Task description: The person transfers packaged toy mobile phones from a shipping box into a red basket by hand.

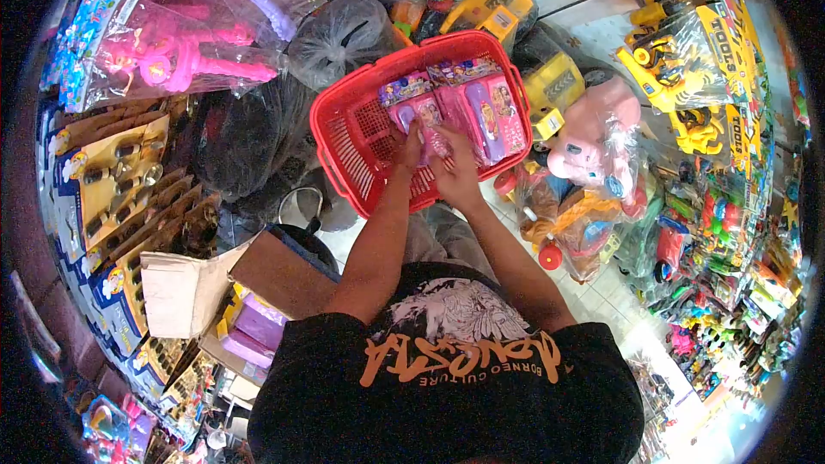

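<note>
A red plastic basket (344,167) with slotted walls is in front of me. Inside, on its right side, lie pink and purple packaged toys (490,112). Near the basket's middle, my left hand (407,150) and my right hand (455,163) are close together on a smaller pink-and-purple package (423,112). The thumb and fingers of my left hand are closed on its lower left part. My right hand's fingers curl round its lower right side. The package's lower part is partly hidden by the hands.
An open cardboard box (185,288) with purple packs stands at the lower left. Bagged pink toys (172,56) hang at the upper left. Yellow toy trucks (494,9) and a pink plastic animal toy (593,142) are beyond and right of the basket. Carded goods (120,172) line the left.
</note>
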Tool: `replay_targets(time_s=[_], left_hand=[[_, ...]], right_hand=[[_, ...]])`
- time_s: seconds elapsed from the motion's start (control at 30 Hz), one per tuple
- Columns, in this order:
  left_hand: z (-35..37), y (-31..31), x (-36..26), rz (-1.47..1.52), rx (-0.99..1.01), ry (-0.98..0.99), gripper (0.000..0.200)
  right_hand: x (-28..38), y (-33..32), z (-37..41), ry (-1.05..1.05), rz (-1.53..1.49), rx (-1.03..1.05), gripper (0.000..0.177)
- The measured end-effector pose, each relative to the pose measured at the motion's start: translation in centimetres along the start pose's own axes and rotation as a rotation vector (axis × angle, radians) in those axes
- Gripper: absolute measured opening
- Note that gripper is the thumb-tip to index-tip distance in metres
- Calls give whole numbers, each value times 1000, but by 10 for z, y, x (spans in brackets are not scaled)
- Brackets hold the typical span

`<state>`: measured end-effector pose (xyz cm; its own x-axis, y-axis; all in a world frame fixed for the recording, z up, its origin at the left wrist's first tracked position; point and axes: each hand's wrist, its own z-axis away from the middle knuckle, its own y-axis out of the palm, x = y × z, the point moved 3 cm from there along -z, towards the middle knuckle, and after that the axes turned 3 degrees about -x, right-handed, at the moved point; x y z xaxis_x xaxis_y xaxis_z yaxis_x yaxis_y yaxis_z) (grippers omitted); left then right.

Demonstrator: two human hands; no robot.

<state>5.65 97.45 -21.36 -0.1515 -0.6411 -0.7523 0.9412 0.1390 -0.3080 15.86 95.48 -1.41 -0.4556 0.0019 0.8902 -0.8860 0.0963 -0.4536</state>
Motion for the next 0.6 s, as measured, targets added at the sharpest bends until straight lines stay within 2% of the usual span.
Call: replay_targets(time_s=[0.03, 0.07, 0.13, 0.2, 0.23, 0.27, 0.3, 0.37, 0.4, 0.47, 0.5, 0.57, 0.6], left_hand=[[-4, 3, 10, -61, -157, 76, 86], [-10, 4, 17, -53, -162, 74, 86], [-30, 7, 31, 29, 66, -119, 81], [-43, 12, 43, 112, 301, -303, 78], [-45, 17, 50, 152, 418, -389, 77], [-45, 14, 56, 216, 250, -276, 70], [-55, 18, 71, 221, 241, -267, 70], [-80, 15, 88, 428, 149, -102, 69], [-47, -5, 59, 430, 137, -90, 69], [9, -47, -26, 77, -55, 155, 59], [25, -57, -36, 81, -70, 164, 59], [59, -71, -64, -114, -43, 559, 48], [104, -84, -101, -173, -64, 679, 35]], right_hand=[[13, -14, 2, -7, 3, 5, 45], [23, -29, 6, -29, 79, -63, 48], [33, -48, 6, -57, 158, -127, 50], [35, -64, 6, 48, 405, -240, 56], [29, -68, 8, 38, 404, -241, 56], [15, -68, 11, 121, 457, -210, 60], [0, -68, 14, 205, 506, -178, 64], [-10, -70, 19, 179, 425, -151, 66], [-2, -71, 21, 128, 480, -153, 66], [13, -74, 25, 37, 486, -163, 61], [16, -74, 30, 22, 476, -161, 61], [25, -73, 41, -177, 243, -169, 54], [34, -74, 51, -194, 227, -149, 50]])
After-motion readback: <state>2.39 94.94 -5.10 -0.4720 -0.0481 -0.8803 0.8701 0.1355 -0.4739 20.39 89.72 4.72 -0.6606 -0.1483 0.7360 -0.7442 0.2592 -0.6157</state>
